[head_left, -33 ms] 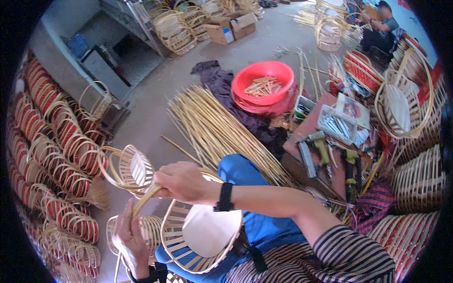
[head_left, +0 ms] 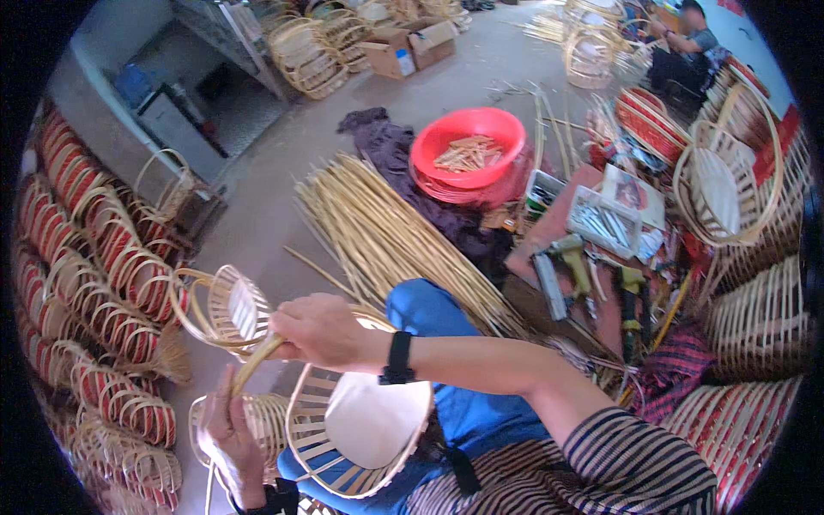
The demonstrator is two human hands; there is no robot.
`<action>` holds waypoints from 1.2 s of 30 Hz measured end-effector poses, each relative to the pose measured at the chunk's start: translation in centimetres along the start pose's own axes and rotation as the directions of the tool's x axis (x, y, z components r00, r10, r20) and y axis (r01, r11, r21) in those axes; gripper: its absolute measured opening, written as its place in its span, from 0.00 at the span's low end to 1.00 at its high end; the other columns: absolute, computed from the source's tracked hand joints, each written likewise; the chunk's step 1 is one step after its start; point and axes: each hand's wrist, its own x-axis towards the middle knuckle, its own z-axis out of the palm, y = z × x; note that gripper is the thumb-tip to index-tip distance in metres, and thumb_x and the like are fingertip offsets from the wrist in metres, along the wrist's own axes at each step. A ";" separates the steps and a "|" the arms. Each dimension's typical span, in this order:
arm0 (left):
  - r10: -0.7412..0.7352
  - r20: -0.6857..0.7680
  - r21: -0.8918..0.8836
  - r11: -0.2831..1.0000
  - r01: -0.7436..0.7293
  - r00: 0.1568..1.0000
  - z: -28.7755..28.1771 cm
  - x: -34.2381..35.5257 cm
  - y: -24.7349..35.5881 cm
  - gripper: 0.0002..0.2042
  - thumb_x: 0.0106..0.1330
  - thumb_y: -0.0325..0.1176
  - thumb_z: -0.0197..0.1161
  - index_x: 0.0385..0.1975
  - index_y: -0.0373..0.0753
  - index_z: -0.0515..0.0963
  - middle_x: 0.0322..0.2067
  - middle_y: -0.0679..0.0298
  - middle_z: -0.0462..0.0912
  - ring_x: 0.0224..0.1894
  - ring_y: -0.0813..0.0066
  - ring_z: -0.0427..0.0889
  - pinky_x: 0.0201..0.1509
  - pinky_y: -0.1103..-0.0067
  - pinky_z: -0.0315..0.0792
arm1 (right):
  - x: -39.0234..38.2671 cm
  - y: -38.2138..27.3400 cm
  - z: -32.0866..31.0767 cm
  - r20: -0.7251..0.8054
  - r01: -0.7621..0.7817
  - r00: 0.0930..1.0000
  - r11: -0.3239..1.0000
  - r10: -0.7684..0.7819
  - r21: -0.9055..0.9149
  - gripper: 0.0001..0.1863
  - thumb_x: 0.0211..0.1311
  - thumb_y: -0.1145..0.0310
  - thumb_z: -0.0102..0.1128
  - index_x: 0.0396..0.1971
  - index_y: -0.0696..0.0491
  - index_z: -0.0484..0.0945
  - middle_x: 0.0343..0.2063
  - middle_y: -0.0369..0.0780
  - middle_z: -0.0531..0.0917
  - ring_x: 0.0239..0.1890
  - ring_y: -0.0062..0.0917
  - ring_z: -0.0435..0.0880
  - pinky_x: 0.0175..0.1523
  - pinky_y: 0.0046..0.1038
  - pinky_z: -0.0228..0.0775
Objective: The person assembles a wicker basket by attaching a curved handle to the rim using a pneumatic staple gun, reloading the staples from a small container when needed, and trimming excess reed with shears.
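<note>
A pale cane strip runs, slightly bent, between my two hands. My right hand, with a black band at its wrist, is closed round its upper end. Lower down, my left hand has the strip pinched between thumb and fingers. On my lap, under the right forearm, rests an oval basket with a pale flat bottom and open slatted sides. Just beyond the hands is a smaller slatted basket with a hoop handle. Where the strip ends inside the right hand is hidden.
A bundle of cane sticks lies ahead on the floor. Beyond it a red basin holds short wood pieces. Nail guns and a tray of metal pieces lie right. Stacked baskets line the left; a person sits far right.
The whole view has shifted slightly, so everything sits a little farther left and up. Both hands keep the same hold on the cane strip.
</note>
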 end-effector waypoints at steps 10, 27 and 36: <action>0.069 0.043 -0.177 0.982 -0.060 0.997 0.7 1.2 -3.1 0.14 0.59 0.27 0.40 0.43 0.33 0.67 0.38 0.57 0.71 0.37 0.71 0.71 0.40 0.81 0.64 | -0.4 -0.6 0.3 -0.090 -0.160 0.985 0.967 0.144 -0.197 0.35 0.30 0.60 0.63 0.44 0.56 0.61 0.42 0.42 0.62 0.47 0.33 0.59 0.46 0.36 0.51; -0.120 0.058 -0.034 0.992 0.122 0.991 -3.5 -1.4 -1.3 0.15 0.59 0.29 0.39 0.44 0.29 0.65 0.43 0.54 0.69 0.46 0.67 0.67 0.51 0.77 0.58 | -30.7 10.4 -13.7 0.319 -0.721 0.095 0.286 0.943 -0.631 0.19 0.45 0.68 0.51 0.41 0.55 0.66 0.41 0.51 0.65 0.45 0.43 0.64 0.50 0.33 0.56; -0.212 0.013 0.029 0.977 0.212 0.977 -5.1 -3.2 -0.7 0.17 0.60 0.32 0.37 0.45 0.28 0.63 0.44 0.53 0.67 0.48 0.65 0.65 0.52 0.75 0.57 | -34.8 12.0 -11.7 0.518 -0.562 -0.254 0.311 0.817 -0.767 0.19 0.44 0.68 0.50 0.40 0.55 0.66 0.40 0.53 0.66 0.44 0.44 0.67 0.48 0.36 0.60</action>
